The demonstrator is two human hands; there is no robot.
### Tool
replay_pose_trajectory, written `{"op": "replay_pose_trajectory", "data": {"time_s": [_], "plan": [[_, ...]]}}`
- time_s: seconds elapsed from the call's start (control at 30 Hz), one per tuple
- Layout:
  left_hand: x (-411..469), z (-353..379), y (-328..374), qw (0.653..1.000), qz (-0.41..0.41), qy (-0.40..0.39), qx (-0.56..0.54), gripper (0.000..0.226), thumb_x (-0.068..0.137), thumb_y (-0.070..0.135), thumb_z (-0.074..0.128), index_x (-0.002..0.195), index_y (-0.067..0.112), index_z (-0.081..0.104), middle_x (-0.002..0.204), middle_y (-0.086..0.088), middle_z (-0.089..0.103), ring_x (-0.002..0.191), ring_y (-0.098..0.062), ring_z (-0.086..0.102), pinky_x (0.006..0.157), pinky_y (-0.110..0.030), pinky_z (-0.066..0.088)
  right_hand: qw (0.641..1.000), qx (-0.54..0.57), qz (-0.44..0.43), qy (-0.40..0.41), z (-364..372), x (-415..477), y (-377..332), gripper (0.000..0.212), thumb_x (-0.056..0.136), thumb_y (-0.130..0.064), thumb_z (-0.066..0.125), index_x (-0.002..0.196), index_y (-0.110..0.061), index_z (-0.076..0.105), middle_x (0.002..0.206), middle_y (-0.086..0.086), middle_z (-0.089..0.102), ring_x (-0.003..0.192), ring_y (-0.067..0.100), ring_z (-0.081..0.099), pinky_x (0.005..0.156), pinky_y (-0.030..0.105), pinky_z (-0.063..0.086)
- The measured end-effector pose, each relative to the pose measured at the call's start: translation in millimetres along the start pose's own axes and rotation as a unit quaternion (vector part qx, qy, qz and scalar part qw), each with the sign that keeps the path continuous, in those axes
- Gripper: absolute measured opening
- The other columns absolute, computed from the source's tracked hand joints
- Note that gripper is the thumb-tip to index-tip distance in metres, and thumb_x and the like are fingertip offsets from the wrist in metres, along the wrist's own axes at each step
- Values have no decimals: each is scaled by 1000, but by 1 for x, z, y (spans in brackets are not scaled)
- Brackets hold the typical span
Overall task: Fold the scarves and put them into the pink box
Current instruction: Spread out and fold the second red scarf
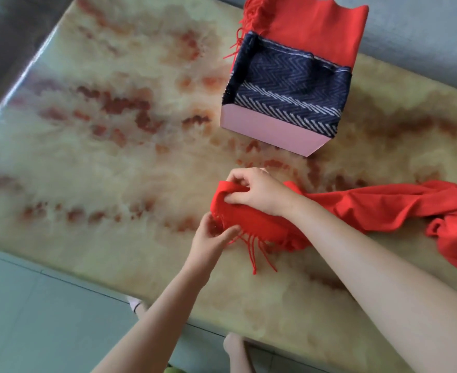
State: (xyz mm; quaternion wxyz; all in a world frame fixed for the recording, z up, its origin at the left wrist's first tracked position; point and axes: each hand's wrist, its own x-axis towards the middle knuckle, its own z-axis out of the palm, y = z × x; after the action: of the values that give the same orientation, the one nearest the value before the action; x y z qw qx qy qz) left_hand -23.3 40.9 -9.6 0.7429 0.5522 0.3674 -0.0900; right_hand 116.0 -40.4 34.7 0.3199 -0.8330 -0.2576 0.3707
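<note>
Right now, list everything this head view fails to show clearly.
The loose red scarf: its far end runs off the right edge of the head view.
Its fringed end: partly covered by the right hand and left hand, so the folds there are unclear.
Inside the pink box: hidden by the navy scarf and the folded red scarf, head view.
The folded red scarf: top cut by the upper edge.

Marbled cream/rust table. Pink box nr far edge, right of ctr. Red scarf unfolded, crumpled, mid-table twd right edge.
</note>
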Motion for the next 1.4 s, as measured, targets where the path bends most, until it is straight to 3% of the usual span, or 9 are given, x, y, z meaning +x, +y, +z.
{"op": "replay_pose_trajectory", "data": {"time_s": [0.17,0.53,0.77,0.87,0.97,1.1,1.2,1.33,1.4], "plan": [[-3,19,-10,1000,-20,-13,1,22,77,14,75,95,5,67,88,-3,69,77,-4,60,66,-10,45,993,114,-13,28,-4,7,-21,7,83,-15,68,88,-13,63,84,7,72,78,18,66,80,34,50],[1,-34,-11,957,-1,258,-129,5,98,22,46,95,21,50,92,-3,56,85,-15,52,79,-32,43,992,112,-29,51,-6,50,-35,15,82,-4,65,75,-18,62,76,2,62,73,10,54,72,32,43],[-6,-84,-4,968,-96,151,-179,26,99,33,40,109,13,55,76,-6,63,51,-12,58,43,-20,46,993,106,-26,46,38,97,-76,22,77,-2,71,70,-17,57,65,-2,59,60,4,53,65,26,44],[-5,-82,-6,977,-110,72,-167,29,94,37,49,100,16,67,80,3,71,65,-7,64,60,-22,51,992,115,-31,48,52,119,-92,25,76,1,72,72,-19,58,73,1,64,67,9,59,73,34,50],[-5,-69,-11,992,-49,93,-63,5,84,21,69,86,16,69,75,10,70,69,0,61,63,-16,48,994,91,-25,59,56,134,-101,14,75,-3,73,83,-10,63,80,8,67,75,17,61,76,38,50],[-10,-57,-11,989,11,149,-1,6,90,21,62,93,15,62,85,8,69,80,-2,61,77,-23,47,995,72,-19,60,50,141,-104,14,76,-4,73,83,-9,62,76,8,65,69,13,57,71,31,46],[-21,-74,-8,977,33,209,-4,12,94,20,53,84,14,51,67,9,54,65,-9,52,66,-29,45,996,37,-22,77,44,149,-104,14,74,-7,75,83,-4,64,81,15,67,74,16,58,72,34,48],[-29,-121,0,953,27,300,-23,10,97,14,47,89,10,51,66,3,51,59,-12,46,51,-8,40,995,33,-30,86,41,166,-118,15,74,-5,75,79,-13,63,76,8,64,68,13,56,68,31,44],[-28,-149,3,951,8,303,-59,10,97,21,49,89,16,52,64,1,52,59,-21,52,54,-22,52,996,33,-38,80,47,177,-130,17,74,-4,74,76,-16,63,77,7,65,68,14,58,70,31,46]]}}
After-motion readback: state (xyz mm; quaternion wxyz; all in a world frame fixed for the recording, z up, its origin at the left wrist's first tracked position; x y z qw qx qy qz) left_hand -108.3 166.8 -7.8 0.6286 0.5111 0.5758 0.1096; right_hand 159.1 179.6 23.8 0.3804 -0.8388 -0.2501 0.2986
